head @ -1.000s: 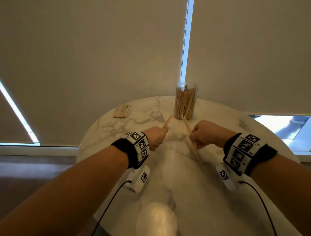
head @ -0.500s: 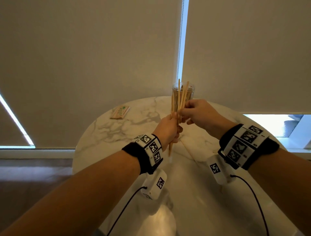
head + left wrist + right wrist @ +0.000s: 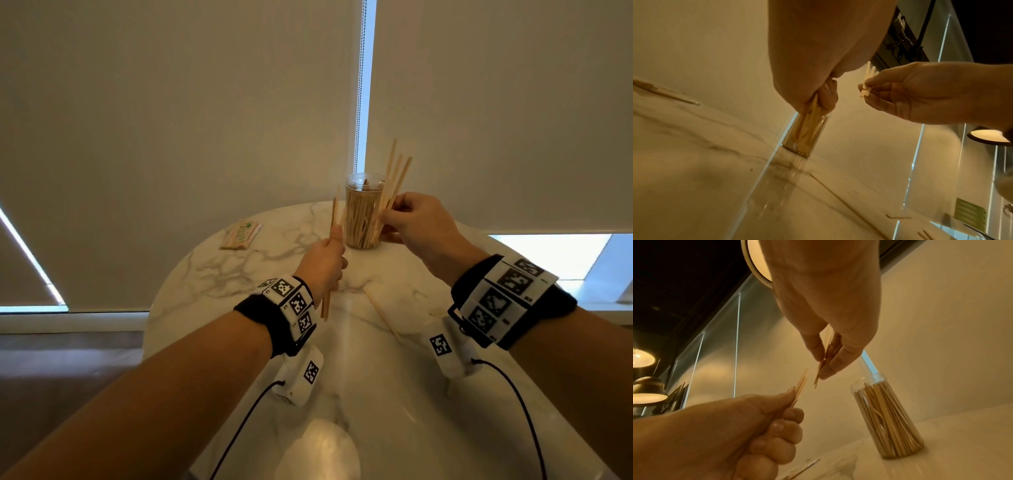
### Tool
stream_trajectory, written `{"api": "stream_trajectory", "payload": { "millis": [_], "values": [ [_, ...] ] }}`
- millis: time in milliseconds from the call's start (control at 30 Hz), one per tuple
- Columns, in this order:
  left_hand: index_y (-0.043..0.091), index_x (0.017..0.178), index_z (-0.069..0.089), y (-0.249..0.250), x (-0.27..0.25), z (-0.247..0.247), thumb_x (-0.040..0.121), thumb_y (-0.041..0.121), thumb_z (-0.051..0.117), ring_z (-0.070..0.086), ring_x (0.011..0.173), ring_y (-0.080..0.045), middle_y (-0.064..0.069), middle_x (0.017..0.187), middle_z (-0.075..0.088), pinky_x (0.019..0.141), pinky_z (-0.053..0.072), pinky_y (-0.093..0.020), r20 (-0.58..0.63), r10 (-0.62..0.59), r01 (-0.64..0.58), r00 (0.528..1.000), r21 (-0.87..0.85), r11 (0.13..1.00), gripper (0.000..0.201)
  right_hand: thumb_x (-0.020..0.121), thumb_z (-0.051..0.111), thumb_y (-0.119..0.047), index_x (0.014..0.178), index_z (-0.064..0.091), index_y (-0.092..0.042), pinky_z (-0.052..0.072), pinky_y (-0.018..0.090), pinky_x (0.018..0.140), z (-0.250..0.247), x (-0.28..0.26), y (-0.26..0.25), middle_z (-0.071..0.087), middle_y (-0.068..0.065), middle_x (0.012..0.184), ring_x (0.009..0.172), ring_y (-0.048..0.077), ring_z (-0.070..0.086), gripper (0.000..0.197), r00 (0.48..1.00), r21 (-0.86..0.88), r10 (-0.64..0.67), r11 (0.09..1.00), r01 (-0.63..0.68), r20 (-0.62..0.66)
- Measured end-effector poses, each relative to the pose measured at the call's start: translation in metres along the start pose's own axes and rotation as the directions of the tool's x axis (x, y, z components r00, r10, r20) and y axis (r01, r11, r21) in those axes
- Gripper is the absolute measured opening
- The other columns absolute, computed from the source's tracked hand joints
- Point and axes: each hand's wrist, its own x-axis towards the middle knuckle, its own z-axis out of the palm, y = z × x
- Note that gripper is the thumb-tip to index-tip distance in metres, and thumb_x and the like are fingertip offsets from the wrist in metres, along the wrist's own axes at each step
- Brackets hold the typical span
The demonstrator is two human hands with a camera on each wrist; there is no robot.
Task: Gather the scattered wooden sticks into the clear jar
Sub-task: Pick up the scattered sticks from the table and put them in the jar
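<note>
Right hand grip: thumb and fingertips pinch a small fan of wooden sticks, tips pointing up and tilted right, lower ends just beside the jar's upper right side. Left hand grip: fist curled round its own few sticks, held near upright; top ends rise past the thumb, bottom ends poke out below the fist. Hands apart, jar between them in head view.

Clear jar stands upright on the far part of the bench, lid off, packed with sticks. Loose sticks lie flat on the marble between the wrists, more near the right wrist. Paper-wrapped packet lies at far left of the bench. Both wrists wear marker bands with cabled cameras. Drawn blinds behind, bright gap above the jar.
</note>
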Motion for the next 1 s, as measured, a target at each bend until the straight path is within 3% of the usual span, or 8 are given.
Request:
{"api": "stream_trajectory", "payload": {
  "millis": [167, 267, 400, 500, 600, 733, 833, 1000],
  "values": [
    [0.016, 0.094, 0.065, 0.003, 0.004, 0.001, 0.086, 0.08, 0.042, 0.052, 0.052, -0.009, 0.007, 0.068, 0.061, 0.049, 0.037, -0.023, 0.092, 0.081, -0.086, 0.992, 0.049, 0.995, 0.068, 0.091, 0.067, -0.006, 0.102, 0.07, -0.002, 0.063, 0.032, 0.075, 0.014, -0.023, 0.006, 0.075, 0.013, 0.094, 0.082, 0.022, 0.075, 0.012, 0.896, -0.284, 0.12, 0.959, 0.007, 0.427],
    [0.012, 0.095, 0.067, 0.006, 0.001, 0.003, 0.102, 0.057, 0.039, 0.055, 0.046, -0.007, 0.007, 0.059, 0.062, 0.048, 0.041, -0.022, 0.091, 0.107, -0.117, 0.99, 0.116, 0.986, 0.054, 0.091, 0.067, -0.007, 0.096, 0.073, -0.003, 0.063, 0.035, 0.076, 0.016, -0.027, 0.005, 0.076, 0.014, 0.087, 0.076, 0.02, 0.073, 0.009, 0.899, -0.309, 0.098, 0.95, 0.043, 0.427],
    [0.014, 0.078, 0.06, 0.004, 0.001, 0.002, 0.105, 0.052, 0.034, 0.06, 0.063, -0.018, -0.002, 0.066, 0.06, 0.069, 0.053, -0.036, 0.128, 0.083, -0.105, 0.988, 0.181, 0.978, 0.053, 0.093, 0.069, -0.019, 0.094, 0.076, -0.008, 0.06, 0.023, 0.067, -0.005, -0.028, 0.001, 0.077, 0.008, 0.086, 0.072, 0.015, 0.071, 0.013, 0.912, -0.395, 0.174, 0.919, -0.014, 0.373],
    [0.012, 0.085, 0.055, 0.004, -0.003, 0.004, 0.105, 0.04, 0.043, 0.051, 0.055, -0.016, -0.003, 0.069, 0.05, 0.057, 0.053, -0.03, 0.196, -0.027, -0.019, 0.98, 0.229, 0.973, 0.037, 0.095, 0.067, -0.019, 0.096, 0.074, -0.009, 0.057, 0.018, 0.058, -0.035, -0.027, 0.005, 0.077, 0.007, 0.086, 0.07, 0.013, 0.071, 0.012, 0.95, -0.44, 0.163, 0.898, -0.03, 0.267],
    [0.008, 0.097, 0.064, 0.0, 0.006, 0.008, 0.099, 0.031, 0.055, 0.06, 0.072, -0.027, -0.012, 0.086, 0.063, 0.067, 0.053, -0.038, 0.198, 0.026, -0.153, 0.98, 0.661, 0.735, 0.025, 0.096, 0.066, -0.018, 0.098, 0.072, -0.011, 0.056, 0.017, 0.058, -0.071, -0.027, 0.018, 0.076, 0.005, 0.088, 0.071, 0.013, 0.072, 0.01, 0.96, -0.51, 0.174, 0.859, -0.04, 0.218],
    [0.009, 0.103, 0.069, -0.004, 0.013, 0.019, 0.09, 0.038, 0.067, 0.067, 0.09, -0.028, -0.011, 0.099, 0.07, 0.073, 0.052, -0.035, 0.144, 0.011, -0.126, 0.989, 0.825, 0.55, 0.032, 0.095, 0.064, -0.012, 0.102, 0.072, -0.02, 0.059, 0.029, 0.082, -0.108, -0.027, 0.049, 0.074, 0.003, 0.108, 0.094, 0.017, 0.07, 0.013, 0.919, -0.758, 0.305, 0.652, -0.012, 0.248],
    [0.008, 0.105, 0.065, -0.01, 0.015, 0.032, 0.089, 0.045, 0.068, 0.063, 0.084, -0.025, -0.007, 0.093, 0.066, 0.066, 0.048, -0.033, 0.118, -0.014, -0.093, 0.993, 0.842, 0.531, 0.04, 0.099, 0.053, -0.011, 0.133, 0.063, -0.026, 0.04, 0.029, 0.104, -0.119, -0.031, 0.064, 0.058, -0.001, 0.139, 0.124, 0.019, 0.055, 0.038, 0.87, -0.926, 0.424, 0.365, 0.091, 0.253],
    [0.011, 0.097, 0.048, -0.013, 0.003, 0.049, 0.085, 0.057, 0.07, 0.054, 0.082, -0.023, -0.004, 0.083, 0.053, 0.066, 0.041, -0.031, 0.148, -0.11, -0.099, 0.983, 0.926, 0.364, 0.052, 0.1, 0.051, -0.021, 0.14, 0.056, -0.025, 0.039, 0.031, 0.102, -0.121, -0.04, 0.07, 0.051, 0.004, 0.142, 0.124, 0.024, 0.051, 0.041, 0.833, -0.953, 0.481, 0.255, 0.164, 0.272]
  ]
}}
